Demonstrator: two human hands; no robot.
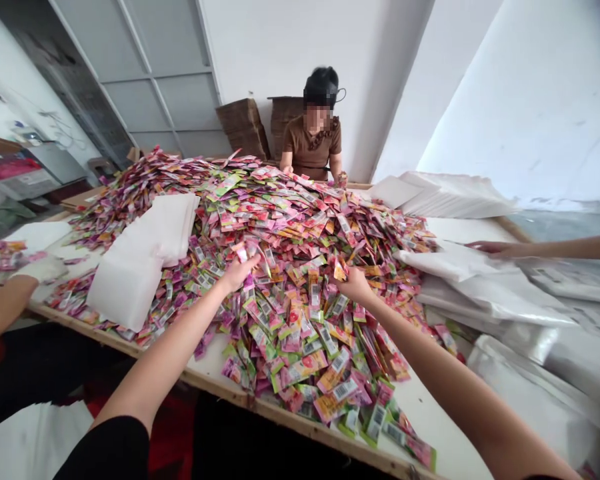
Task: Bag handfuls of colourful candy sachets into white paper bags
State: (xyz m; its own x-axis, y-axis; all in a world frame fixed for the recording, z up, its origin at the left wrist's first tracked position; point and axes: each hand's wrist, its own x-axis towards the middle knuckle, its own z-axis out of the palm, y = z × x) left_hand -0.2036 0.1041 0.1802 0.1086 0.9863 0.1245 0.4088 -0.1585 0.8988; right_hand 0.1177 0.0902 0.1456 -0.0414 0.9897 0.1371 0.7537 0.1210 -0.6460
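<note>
A huge heap of small colourful packets (290, 220) in pink, green, orange and yellow covers the table (430, 407). My left hand (237, 272) reaches into the heap with its fingers closed on a pink packet (241, 253). My right hand (353, 281) is further right on the pile, pinching an orange packet (339, 270). Loose packets lie spread under both forearms toward the table's near edge.
A stack of white bags (140, 257) lies on the heap at the left; more white bags (445, 193) and silvery bags (505, 293) lie at the right. A person in a brown shirt (313, 143) sits opposite. Other people's hands (490, 248) reach in from right and left (35, 270). Cardboard boxes (245, 127) stand behind.
</note>
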